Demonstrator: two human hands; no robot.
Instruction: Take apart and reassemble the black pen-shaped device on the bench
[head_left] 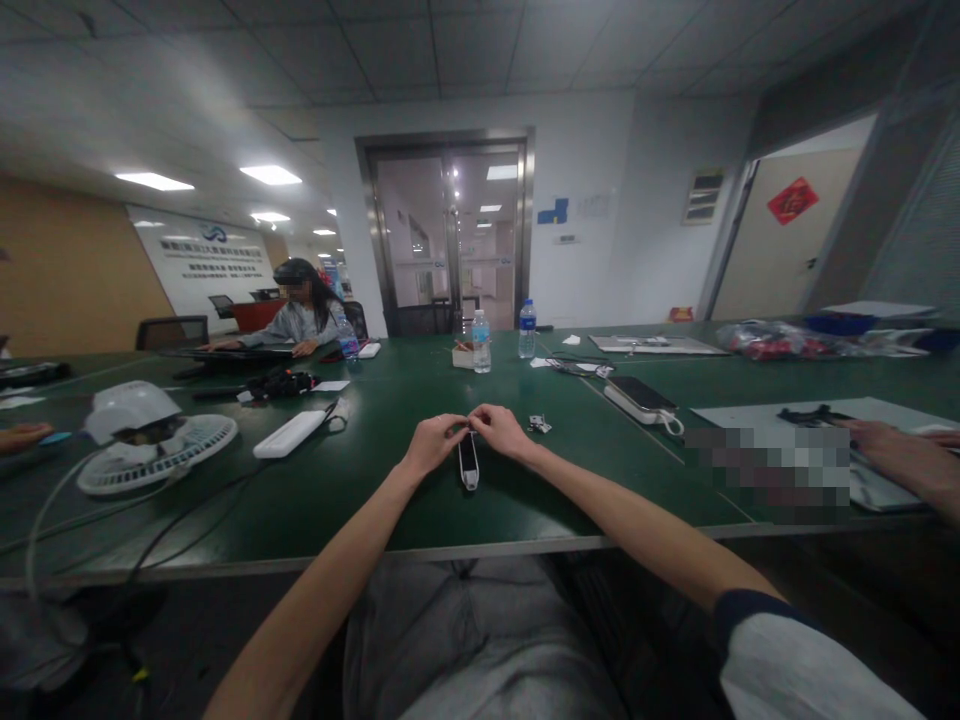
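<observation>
Head view | left hand [436, 442], right hand [501, 432]: both pinched nearly closed at far end of device [469, 463]; what they grip I can't tell | device on table [495, 522] | bits [539, 424] right, white bar [289, 435] left, bottle [481, 347] beyond

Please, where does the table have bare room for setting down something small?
Bare patches: between the white bar and the left hand, and between the small loose parts and the black-screened device. Crowded: the left end, around the white fan.
</observation>
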